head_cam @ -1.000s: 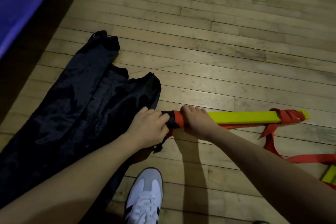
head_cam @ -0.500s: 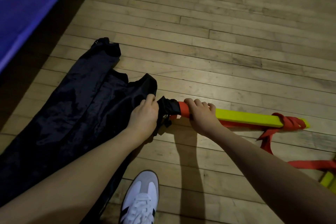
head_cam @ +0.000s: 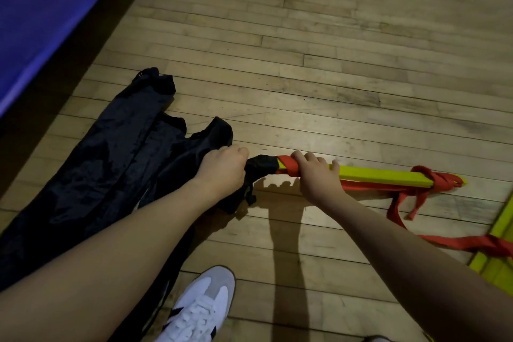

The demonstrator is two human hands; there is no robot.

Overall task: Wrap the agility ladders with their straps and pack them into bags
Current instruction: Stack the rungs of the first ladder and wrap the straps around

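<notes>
The bundled yellow agility ladder [head_cam: 374, 176] lies on the wooden floor [head_cam: 305, 64], wound with its red strap [head_cam: 433, 183] at both ends. The right hand [head_cam: 316, 175] is closed around the ladder near its left end, where the mouth of the black bag [head_cam: 97, 169] covers the tip. The left hand [head_cam: 222, 169] is closed on the bag's fabric just beside it. A white shoe [head_cam: 200, 311] with black stripes stands below. No writing can be read on anything.
</notes>
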